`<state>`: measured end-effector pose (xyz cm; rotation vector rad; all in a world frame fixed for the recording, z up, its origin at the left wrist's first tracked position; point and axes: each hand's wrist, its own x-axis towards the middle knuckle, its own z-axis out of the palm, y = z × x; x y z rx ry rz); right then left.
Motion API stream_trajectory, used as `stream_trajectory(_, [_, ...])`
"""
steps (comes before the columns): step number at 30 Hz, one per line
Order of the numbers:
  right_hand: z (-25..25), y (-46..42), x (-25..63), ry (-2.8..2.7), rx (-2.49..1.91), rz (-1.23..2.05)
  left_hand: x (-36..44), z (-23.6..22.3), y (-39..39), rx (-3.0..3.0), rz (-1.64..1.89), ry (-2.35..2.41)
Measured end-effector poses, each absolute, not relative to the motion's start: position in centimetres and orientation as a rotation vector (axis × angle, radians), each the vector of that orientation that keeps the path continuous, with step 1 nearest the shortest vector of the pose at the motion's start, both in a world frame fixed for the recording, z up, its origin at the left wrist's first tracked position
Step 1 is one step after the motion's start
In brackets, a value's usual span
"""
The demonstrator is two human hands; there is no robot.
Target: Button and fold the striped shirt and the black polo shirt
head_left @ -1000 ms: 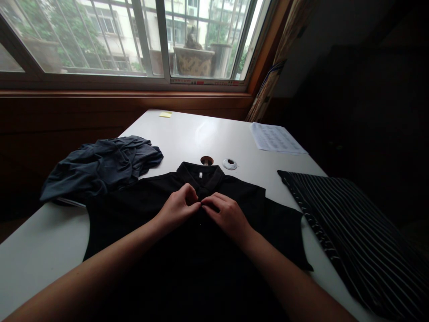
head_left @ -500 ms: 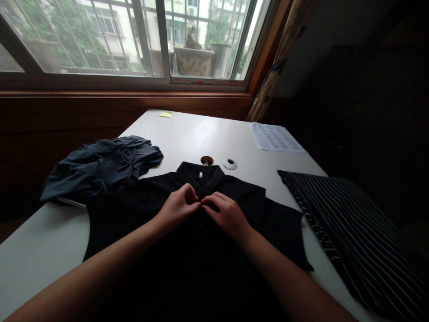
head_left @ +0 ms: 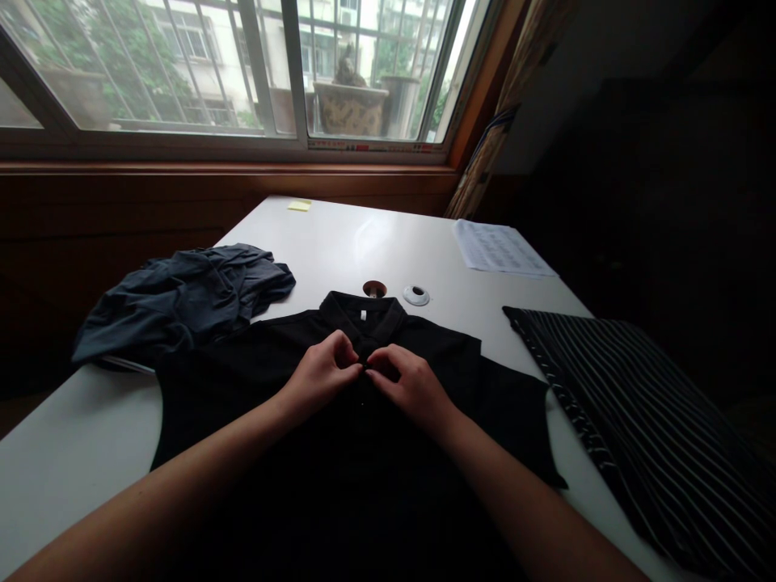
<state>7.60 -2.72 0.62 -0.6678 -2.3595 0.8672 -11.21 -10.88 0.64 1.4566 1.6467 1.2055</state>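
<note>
A black polo shirt [head_left: 255, 360] lies spread flat with its collar at the far end and a small white label inside the neck. At the front placket, just below the collar, my left hand [head_left: 331, 364] pinches the shirt between thumb and fingers. Facing it, my right hand [head_left: 412, 380] pinches the placket too, its fingertips almost meeting those of the left. Whatever button sits between the fingertips is too small and dark to make out. A tiny pale dot shows on the placket below the hands.
The white table [head_left: 339, 234] carries a crumpled dark grey garment [head_left: 187, 299] on the left and a black striped garment [head_left: 643, 388] on the right. Beyond the collar are a round hole [head_left: 374, 288] and a white ring-shaped cover [head_left: 415, 295]. Printed papers [head_left: 503, 247] and a yellow note [head_left: 299, 205] lie farther back.
The right hand's fingers have shifted slightly and curled closer at the placket. The left hand keeps its pinch in nearly the same spot, and the shirt has not moved.
</note>
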Motion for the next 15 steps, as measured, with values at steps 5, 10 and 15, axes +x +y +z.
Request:
stream_trajectory(5, [0.76,-2.74,7.59,-2.329,-0.693,0.921,-11.17,0.67,-10.91,1.447,1.204,1.656])
stream_trajectory(10, [0.74,-2.74,7.46,-2.317,-0.727,0.944,-11.15,0.67,-10.87,1.438,1.211,1.653])
stream_trajectory(15, [0.75,-2.78,7.42,-2.318,-0.758,0.947,-11.12,0.72,-10.92,1.405,1.219,1.638])
